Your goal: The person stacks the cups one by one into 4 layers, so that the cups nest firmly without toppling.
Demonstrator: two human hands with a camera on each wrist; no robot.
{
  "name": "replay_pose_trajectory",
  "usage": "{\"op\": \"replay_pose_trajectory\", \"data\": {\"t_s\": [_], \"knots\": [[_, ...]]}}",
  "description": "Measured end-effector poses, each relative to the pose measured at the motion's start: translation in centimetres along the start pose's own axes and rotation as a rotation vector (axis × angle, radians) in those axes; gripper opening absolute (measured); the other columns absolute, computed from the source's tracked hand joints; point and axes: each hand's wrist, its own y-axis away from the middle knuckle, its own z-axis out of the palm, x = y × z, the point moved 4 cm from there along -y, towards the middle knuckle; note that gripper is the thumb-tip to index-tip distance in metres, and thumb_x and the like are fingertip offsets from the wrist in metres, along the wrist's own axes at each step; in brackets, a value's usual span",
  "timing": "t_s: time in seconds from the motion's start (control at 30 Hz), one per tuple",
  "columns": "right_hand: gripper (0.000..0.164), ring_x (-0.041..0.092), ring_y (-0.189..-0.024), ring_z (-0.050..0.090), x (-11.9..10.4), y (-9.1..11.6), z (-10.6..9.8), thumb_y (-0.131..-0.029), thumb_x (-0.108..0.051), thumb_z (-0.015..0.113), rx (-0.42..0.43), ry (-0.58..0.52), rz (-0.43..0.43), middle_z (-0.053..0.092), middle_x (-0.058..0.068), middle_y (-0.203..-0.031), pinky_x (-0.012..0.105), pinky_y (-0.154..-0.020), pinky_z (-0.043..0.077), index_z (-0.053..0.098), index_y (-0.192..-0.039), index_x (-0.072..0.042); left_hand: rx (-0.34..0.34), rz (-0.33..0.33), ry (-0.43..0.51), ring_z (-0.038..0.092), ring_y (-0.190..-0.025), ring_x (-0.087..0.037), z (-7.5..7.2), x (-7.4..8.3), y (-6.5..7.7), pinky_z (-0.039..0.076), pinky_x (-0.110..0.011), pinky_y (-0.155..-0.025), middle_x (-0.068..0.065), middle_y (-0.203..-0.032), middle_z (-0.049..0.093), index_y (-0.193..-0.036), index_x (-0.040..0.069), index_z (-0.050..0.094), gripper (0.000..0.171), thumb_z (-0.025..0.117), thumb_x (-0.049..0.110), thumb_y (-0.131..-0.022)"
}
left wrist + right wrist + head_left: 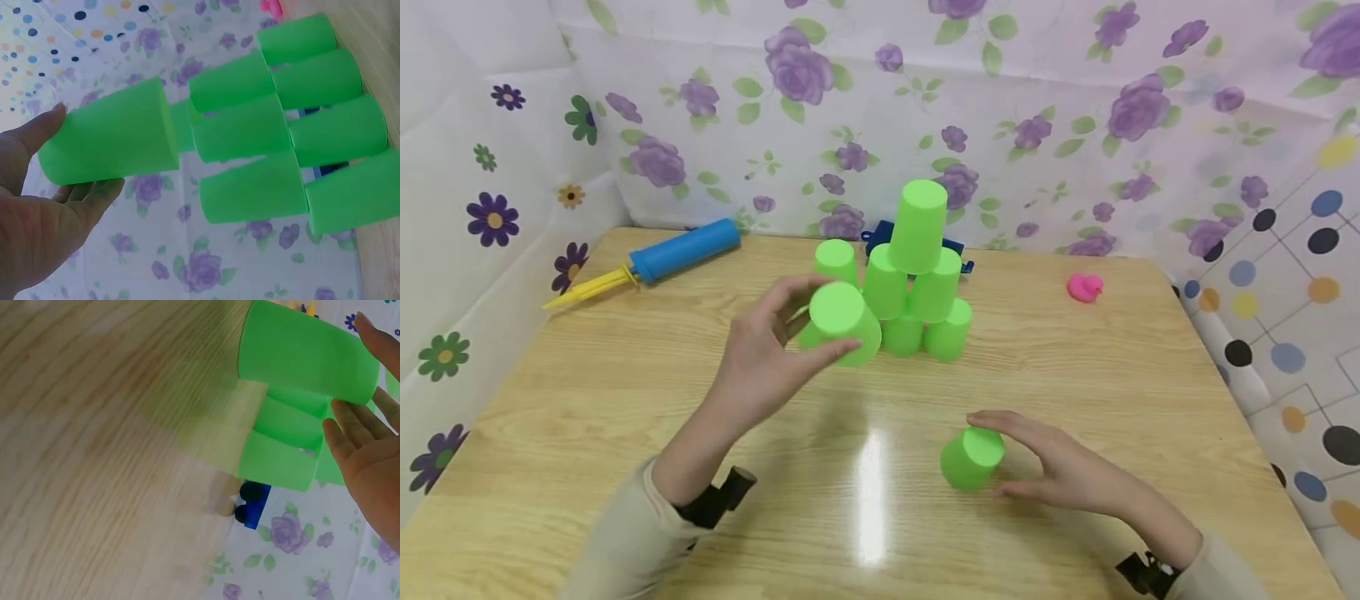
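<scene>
My left hand (pixel 760 358) grips an upside-down green cup (pixel 842 321) in the air, thumb on one side and fingers on the other. Behind it stands a pyramid of upside-down green cups: several along the bottom, three in the middle row and one top cup (pixel 919 225). The left wrist view shows the held cup (pixel 112 134) level with the top of the pyramid. Nearer the front, another green cup (pixel 970 458) stands upside down on the table. My right hand (pixel 1060 467) is around it, fingertips at its upper end and thumb apart from its side.
A blue and yellow hand pump (pixel 685 250) lies at the back left of the wooden table (pixel 700 517). Behind the pyramid sits a dark blue toy (pixel 953 247), partly hidden. At the back right is a pink rubber duck (pixel 1085 287). Flowered cloth (pixel 880 125) hangs behind.
</scene>
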Motion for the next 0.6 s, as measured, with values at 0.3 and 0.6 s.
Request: {"op": "replay_pose_trajectory", "data": {"t_s": [0.3,0.6], "knots": [[0.068,0.016,-0.123,0.049,0.5,-0.2,0.0,-0.079,-0.035,0.073,-0.052,-0.064,0.031,0.049,-0.008,-0.136,0.039,-0.098,0.044,0.043,-0.139,-0.023,0.112,0.091,0.059,0.052,-0.118,-0.017,-1.3,-0.2,-3.2,0.042,-0.026,-0.1,-0.009,-0.125,0.054,-0.127,0.001,0.051,0.056,0.074,0.001,-0.076],[0.063,0.013,-0.119,0.051,0.8,-1.1,1.0,-0.08,-0.037,0.071,-0.065,-0.129,0.035,0.054,-0.005,-0.132,0.036,-0.097,0.046,0.045,-0.137,-0.024,0.157,0.109,-0.006,0.053,-0.117,-0.015,-2.3,-0.1,-6.3,0.041,-0.026,-0.101,-0.008,-0.121,0.053,-0.128,0.006,0.054,0.057,0.076,0.005,-0.076]]}}
